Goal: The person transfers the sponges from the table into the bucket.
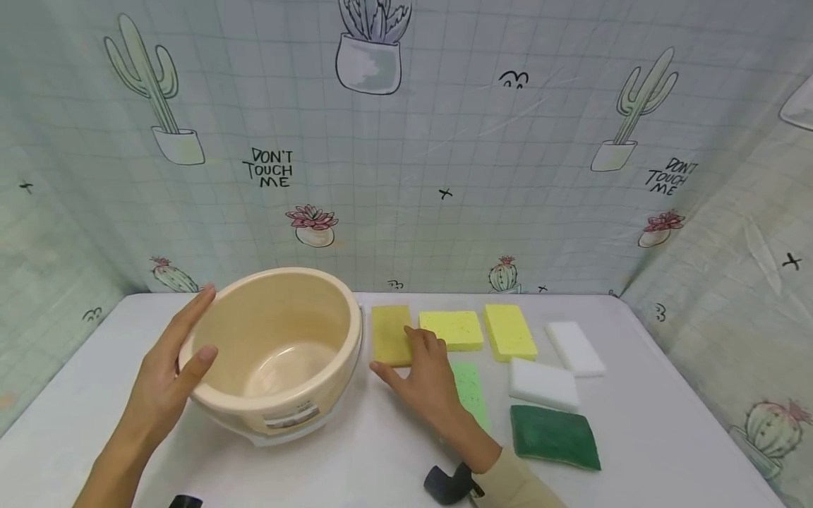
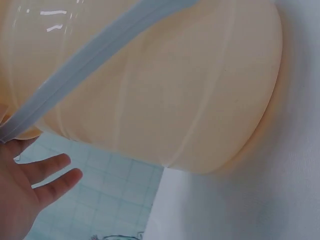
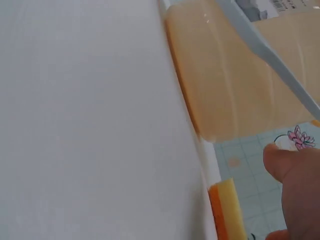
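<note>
A cream plastic bucket [image 1: 267, 403] with a grey handle [image 2: 100, 57] stands upright on the left of the table. My left hand [image 1: 166, 367] holds its left rim, the thumb over the edge and the fingers outside. In the left wrist view, two of these fingers spread away from the wall. To the right of the bucket, my right hand [image 1: 427, 377] reaches over the table with thumb and fingers apart. Its fingertips are right at the right edge of a mustard-yellow sponge [image 1: 389, 335]. In the right wrist view, that sponge shows an orange layer beside a yellow one.
Two bright yellow sponges [image 1: 451, 330] lie to the right, beside two white sponges [image 1: 543, 383]. A dark green scouring pad [image 1: 554, 436] is nearer the front. My right forearm partly covers a light green sponge [image 1: 468, 391]. A patterned cloth [image 1: 406, 162] hangs behind the table.
</note>
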Available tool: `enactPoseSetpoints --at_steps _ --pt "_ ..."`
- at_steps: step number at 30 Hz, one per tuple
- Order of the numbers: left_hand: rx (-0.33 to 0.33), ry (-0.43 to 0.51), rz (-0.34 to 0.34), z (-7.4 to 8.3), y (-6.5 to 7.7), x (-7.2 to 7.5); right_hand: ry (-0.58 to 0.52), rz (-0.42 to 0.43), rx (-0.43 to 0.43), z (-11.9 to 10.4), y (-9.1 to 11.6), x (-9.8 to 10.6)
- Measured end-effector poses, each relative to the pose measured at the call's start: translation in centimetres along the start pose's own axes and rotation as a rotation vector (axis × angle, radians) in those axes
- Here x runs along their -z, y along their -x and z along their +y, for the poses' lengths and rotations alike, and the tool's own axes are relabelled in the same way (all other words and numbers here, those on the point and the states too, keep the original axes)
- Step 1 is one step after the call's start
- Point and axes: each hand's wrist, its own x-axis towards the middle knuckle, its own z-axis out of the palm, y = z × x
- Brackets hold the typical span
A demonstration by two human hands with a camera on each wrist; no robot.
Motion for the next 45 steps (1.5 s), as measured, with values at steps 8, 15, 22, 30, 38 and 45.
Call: enactPoseSetpoints --at_steps 8,15,22,30,38,45 --pt "0.063 0.018 -0.006 0.3 0.0 0.0 -0.010 0.040 -0.084 0.1 -0.1 -0.6" --pt "0.061 0.024 -0.001 0.4 -0.2 -0.1 0.043 0.020 -0.102 0.0 -0.3 -0.7" --pt "0.050 0.008 0.006 0.3 -0.2 -0.2 0.128 -0.006 -0.114 -0.3 -0.5 -1.1" --pt "0.085 0.000 -0.001 0.3 0.1 -0.2 0.205 0.034 -0.148 -0.7 -0.7 -1.7" --pt "0.080 0.001 0.001 0.3 0.2 -0.2 0.254 0.062 -0.156 -0.6 -0.9 -2.1" --pt "0.048 -0.007 -0.007 0.1 0.2 -0.2 0.240 0.047 -0.181 -0.5 -0.9 -2.1"
